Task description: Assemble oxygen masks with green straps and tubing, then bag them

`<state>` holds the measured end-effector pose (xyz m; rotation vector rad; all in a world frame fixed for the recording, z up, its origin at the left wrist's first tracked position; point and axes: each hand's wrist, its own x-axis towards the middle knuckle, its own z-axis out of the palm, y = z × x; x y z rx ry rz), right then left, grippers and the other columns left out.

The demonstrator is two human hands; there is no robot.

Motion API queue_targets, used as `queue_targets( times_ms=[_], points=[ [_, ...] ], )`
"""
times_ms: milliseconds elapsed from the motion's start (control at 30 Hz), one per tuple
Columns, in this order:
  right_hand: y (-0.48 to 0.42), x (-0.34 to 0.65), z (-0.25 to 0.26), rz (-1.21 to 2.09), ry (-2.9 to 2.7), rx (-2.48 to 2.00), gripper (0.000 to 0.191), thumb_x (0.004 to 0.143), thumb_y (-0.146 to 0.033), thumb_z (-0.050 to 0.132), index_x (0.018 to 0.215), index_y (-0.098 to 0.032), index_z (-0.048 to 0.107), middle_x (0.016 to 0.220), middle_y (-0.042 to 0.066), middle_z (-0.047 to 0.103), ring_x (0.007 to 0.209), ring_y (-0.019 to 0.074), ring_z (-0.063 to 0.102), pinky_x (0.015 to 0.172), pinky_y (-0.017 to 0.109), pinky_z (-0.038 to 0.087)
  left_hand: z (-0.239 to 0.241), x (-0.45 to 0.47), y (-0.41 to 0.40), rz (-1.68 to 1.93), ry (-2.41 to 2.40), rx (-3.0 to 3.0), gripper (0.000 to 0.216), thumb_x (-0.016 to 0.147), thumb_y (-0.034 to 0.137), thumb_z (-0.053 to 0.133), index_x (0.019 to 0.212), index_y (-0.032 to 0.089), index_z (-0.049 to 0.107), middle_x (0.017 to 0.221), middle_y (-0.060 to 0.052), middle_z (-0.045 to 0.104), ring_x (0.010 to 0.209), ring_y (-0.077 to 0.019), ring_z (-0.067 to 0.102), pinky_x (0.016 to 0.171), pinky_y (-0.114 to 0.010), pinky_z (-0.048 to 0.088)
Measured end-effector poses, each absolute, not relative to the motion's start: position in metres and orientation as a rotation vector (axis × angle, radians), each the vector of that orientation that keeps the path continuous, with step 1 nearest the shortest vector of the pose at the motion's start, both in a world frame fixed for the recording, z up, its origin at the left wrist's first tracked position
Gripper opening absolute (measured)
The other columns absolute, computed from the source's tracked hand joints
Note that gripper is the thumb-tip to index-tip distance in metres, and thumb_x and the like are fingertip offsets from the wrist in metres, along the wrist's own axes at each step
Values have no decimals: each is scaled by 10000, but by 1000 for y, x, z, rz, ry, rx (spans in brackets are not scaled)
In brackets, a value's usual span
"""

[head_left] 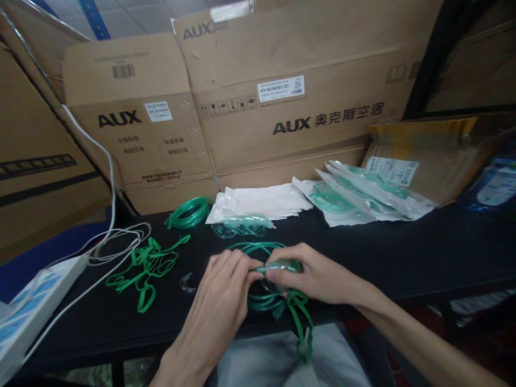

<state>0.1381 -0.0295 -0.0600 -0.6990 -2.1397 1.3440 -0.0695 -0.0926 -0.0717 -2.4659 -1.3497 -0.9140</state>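
Note:
My right hand (pixel 310 274) is closed round a clear green oxygen mask (pixel 285 265) at the table's front edge. A green elastic strap (pixel 298 322) hangs from the mask over the edge. Thumb and fingers of my left hand (pixel 226 285) pinch the narrow green tube end (pixel 258 269) at the mask's left tip; whether it is seated in the mask I cannot tell. Coiled green tubing (pixel 262 303) lies under and behind both hands, partly hidden by them. Just beyond it is a small pile of clear green masks (pixel 244 226).
Loose green straps (pixel 151 269) and a small clear band (pixel 186 283) lie to the left, near a white power strip (pixel 44 301) with cables. Along the back are a tubing coil (pixel 188 212), white pouches (pixel 262 200), filled pouches (pixel 363 193) and cardboard boxes (pixel 290 59).

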Motion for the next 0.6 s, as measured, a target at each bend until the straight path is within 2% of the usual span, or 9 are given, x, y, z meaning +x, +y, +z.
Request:
queue_targets(
  times_ms=[200, 367, 600],
  points=[
    [-28, 137, -63, 1310, -2104, -724, 343, 981, -434, 600, 796, -147, 646, 678, -12, 629, 623, 115, 540, 574, 207, 417, -76, -80, -87, -1007, -1317, -2529, 133, 1057, 181, 513, 1154, 223, 594, 1039, -4, 684, 945, -175, 607, 887, -316, 390],
    [-31, 138, -62, 1441, -1996, -705, 350, 939, -505, 662, 963, -155, 659, 711, -9, 664, 632, 122, 589, 578, 200, 448, -77, -87, -87, -1136, -1314, -2497, 75, 1031, 175, 570, 1074, 224, 609, 1009, 12, 700, 911, -158, 622, 890, -299, 407],
    [-32, 141, -59, 1425, -2051, -727, 288, 976, -416, 618, 866, -152, 651, 683, -22, 647, 516, 68, 467, 473, 167, 360, -79, -84, -89, -1147, -1328, -2516, 77, 1019, 163, 588, 1060, 220, 620, 990, 12, 704, 887, -149, 639, 856, -286, 433]
  ],
)
